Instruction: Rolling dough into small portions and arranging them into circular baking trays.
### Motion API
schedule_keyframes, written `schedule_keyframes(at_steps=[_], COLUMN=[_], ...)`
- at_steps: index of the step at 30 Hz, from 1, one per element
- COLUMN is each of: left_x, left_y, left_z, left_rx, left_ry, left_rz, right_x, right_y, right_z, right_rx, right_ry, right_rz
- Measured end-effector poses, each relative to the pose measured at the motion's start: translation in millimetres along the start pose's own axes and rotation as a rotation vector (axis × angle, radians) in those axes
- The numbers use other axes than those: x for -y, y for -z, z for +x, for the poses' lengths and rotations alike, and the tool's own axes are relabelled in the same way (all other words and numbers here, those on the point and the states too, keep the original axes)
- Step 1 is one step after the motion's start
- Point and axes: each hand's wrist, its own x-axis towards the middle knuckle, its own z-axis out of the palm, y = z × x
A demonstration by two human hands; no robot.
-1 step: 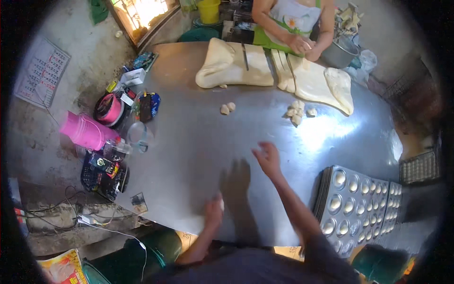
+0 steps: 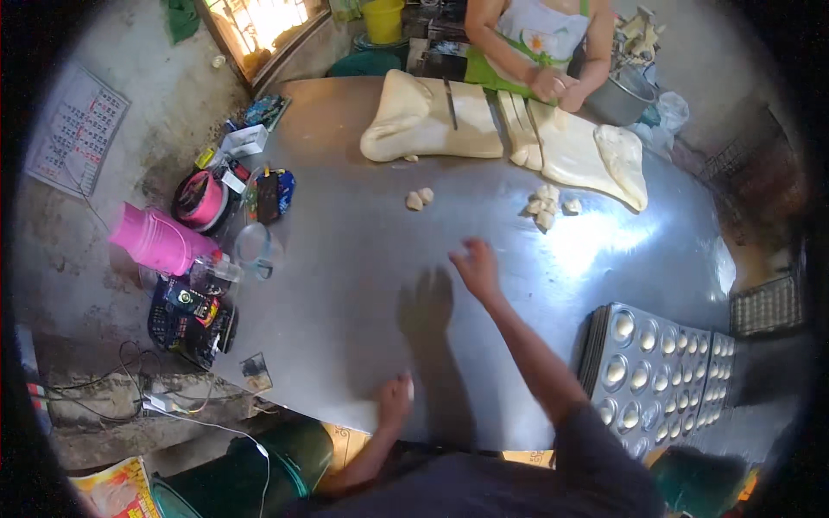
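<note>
Since the earlier frame your R hand [image 2: 477,266] has gone farther out over the table [image 2: 337,268], & your L hand [image 2: 395,401] has come back a bit toward you. L to R: pink jug [image 2: 155,240], then clear tub [image 2: 254,246]. L-hand fingers look curled, w/ a pale bit [image 2: 410,391] at the edge; can't tell if they're clamped on it. Two small dough pcs [image 2: 420,199] lie ahead, nr the L dough slab [image 2: 432,129]. R-hand fingers are apart. Next, dough pile [image 2: 542,208], single pc [image 2: 572,206] just beside, R dough slab [image 2: 583,155] behind, & filled tray [image 2: 626,371] far R.
</note>
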Motion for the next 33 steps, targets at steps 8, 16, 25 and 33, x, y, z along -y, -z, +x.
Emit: schedule_keyframes(at_steps=[8,16,25,33], left_x=[43,4,35,22], left_y=[84,44,41,44], left_z=[-54,43,76,144], left_rx=[0.100,0.059,-0.189,-0.108], left_ry=[0.317,-0.079,-0.797,-1.031], left_rz=[-0.488,-0.191,0.865,1.110], right_x=[-22,-13,-78,-67], right_y=[-143,-15,107,131], right_z=[142,5,-269,-249], right_rx=[0.004,-0.537,-0.247,-0.239], right_ry=[0.181,-0.649,-0.474,-0.099], right_rz=[-0.448,0.907,-0.864,-0.784])
